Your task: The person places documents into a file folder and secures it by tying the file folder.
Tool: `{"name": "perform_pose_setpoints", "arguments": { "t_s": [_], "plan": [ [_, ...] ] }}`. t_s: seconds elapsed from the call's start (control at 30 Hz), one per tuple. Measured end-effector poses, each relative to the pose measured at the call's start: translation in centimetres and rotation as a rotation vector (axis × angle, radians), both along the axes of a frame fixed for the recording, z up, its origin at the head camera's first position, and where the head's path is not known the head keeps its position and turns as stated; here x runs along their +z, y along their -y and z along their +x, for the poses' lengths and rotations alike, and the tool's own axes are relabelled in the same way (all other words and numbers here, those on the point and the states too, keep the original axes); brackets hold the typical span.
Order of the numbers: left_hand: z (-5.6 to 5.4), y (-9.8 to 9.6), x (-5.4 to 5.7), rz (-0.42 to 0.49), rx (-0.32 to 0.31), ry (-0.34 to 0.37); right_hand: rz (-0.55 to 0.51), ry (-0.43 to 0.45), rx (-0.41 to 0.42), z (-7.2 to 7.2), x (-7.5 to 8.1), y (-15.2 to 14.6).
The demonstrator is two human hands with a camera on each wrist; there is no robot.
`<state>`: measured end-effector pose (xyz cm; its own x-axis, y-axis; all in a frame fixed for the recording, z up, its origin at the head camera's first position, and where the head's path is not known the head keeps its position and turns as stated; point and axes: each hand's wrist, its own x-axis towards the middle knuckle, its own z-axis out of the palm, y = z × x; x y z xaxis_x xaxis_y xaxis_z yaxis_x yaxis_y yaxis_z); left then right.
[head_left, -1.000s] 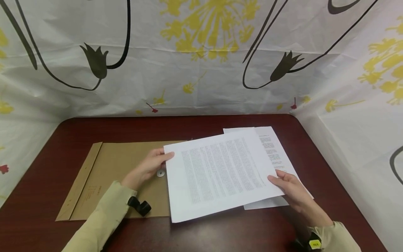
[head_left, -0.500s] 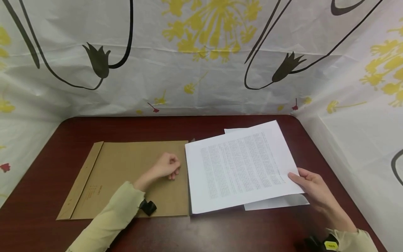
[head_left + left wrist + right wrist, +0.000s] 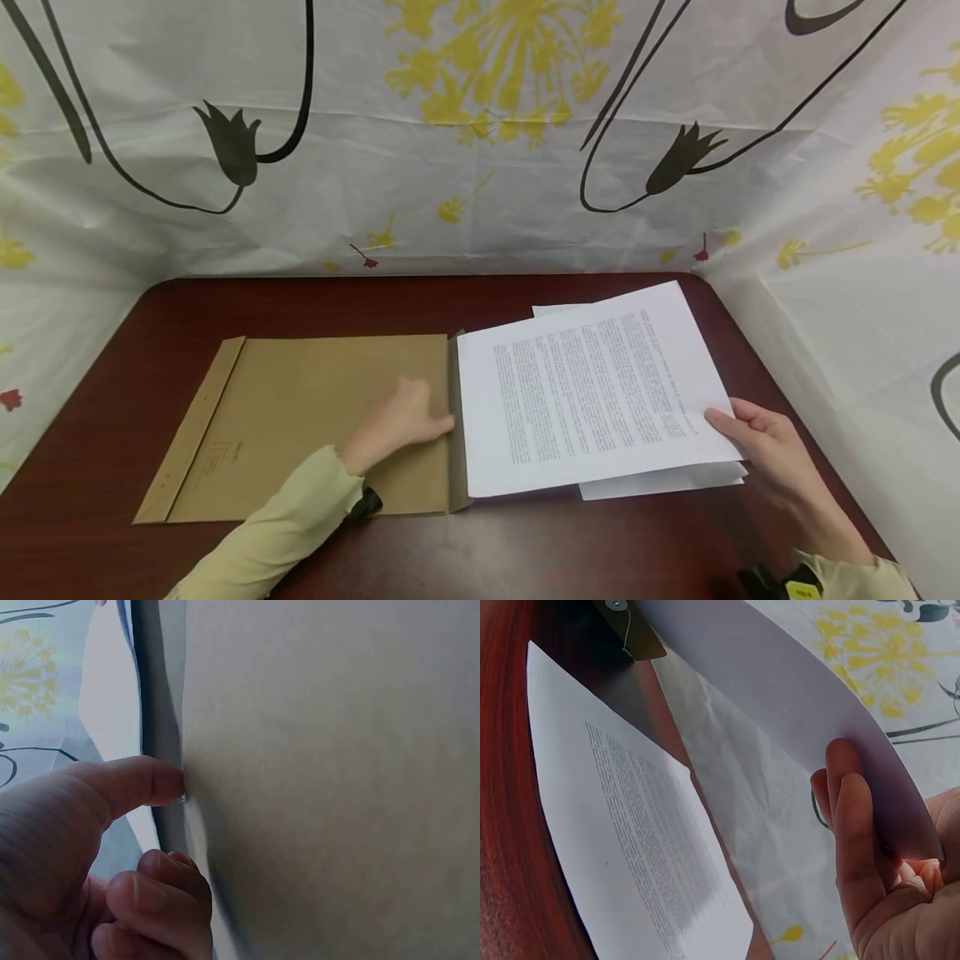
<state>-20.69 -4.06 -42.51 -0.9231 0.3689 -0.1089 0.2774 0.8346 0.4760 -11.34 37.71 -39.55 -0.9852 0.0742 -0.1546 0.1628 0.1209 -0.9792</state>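
A brown kraft document envelope (image 3: 300, 400) lies flat on the table, its mouth and turned-out flap (image 3: 457, 467) facing right. My left hand (image 3: 397, 421) is over the mouth end. In the left wrist view its thumb (image 3: 146, 780) is extended to the edge of the upper panel, the other fingers loosely curled below it. My right hand (image 3: 761, 437) pinches printed paper (image 3: 592, 392) by its right side, thumb on top and fingers underneath. The held paper is raised and bowed in the right wrist view, its left edge overlapping the flap in the head view.
More printed paper (image 3: 637, 817) lies on the dark red-brown table (image 3: 510, 550), mostly hidden under the held paper in the head view. A metal button with string (image 3: 616, 604) shows on the envelope flap. Patterned white cloth (image 3: 480, 183) stands behind and at both sides.
My left hand has let go of the paper and come onto the envelope's mouth edge. My right hand has carried the paper rightward, uncovering the envelope's right end and part of its flap.
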Motion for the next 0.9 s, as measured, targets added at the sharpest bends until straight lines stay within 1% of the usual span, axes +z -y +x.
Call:
{"name": "perform_pose_setpoints", "arguments": {
  "t_s": [0.07,0.13,0.2,0.3,0.37,0.47,0.57,0.63,0.67,0.73,0.83,0.87,0.9],
  "plan": [
    [0.1,-0.1,0.0,-0.003,0.000,0.017,0.027,-0.011,0.006,-0.1,0.1,0.2],
    [0.1,-0.1,-0.1,0.026,-0.017,0.024,0.040,-0.019,0.010,-0.2,0.2,0.4],
    [0.2,-0.1,-0.1,0.077,-0.046,0.008,0.057,-0.027,0.010,-0.3,0.4,0.6],
    [0.2,-0.2,-0.2,0.145,-0.092,-0.032,0.074,-0.028,0.003,-0.3,0.6,0.9],
    [0.3,-0.2,-0.2,0.167,-0.102,-0.045,0.087,-0.028,0.000,-0.3,0.8,1.1],
    [0.3,0.0,0.1,0.163,-0.091,-0.049,0.085,-0.038,-0.003,-0.3,0.7,1.3],
    [0.3,0.3,0.6,0.174,-0.073,-0.047,0.047,-0.071,-0.007,-0.3,0.6,1.5],
    [0.3,0.5,0.9,0.194,-0.067,-0.042,0.021,-0.095,-0.002,-0.3,0.8,1.7],
    [0.3,0.6,0.9,0.209,-0.067,-0.040,-0.003,-0.099,0.002,-0.3,1.0,1.7],
    [0.4,0.7,1.0,0.235,-0.068,-0.032,-0.015,-0.103,0.010,-0.4,1.2,1.9],
    [0.3,0.9,1.0,0.259,-0.075,-0.026,0.031,-0.092,0.018,-0.7,1.1,2.1],
    [0.3,0.9,1.0,0.267,-0.076,-0.024,0.020,-0.099,0.024,-0.8,0.9,2.2],
    [0.3,0.9,1.0,0.275,-0.076,-0.024,0.037,-0.102,0.021,-1.0,0.8,2.3]
  ]
}}
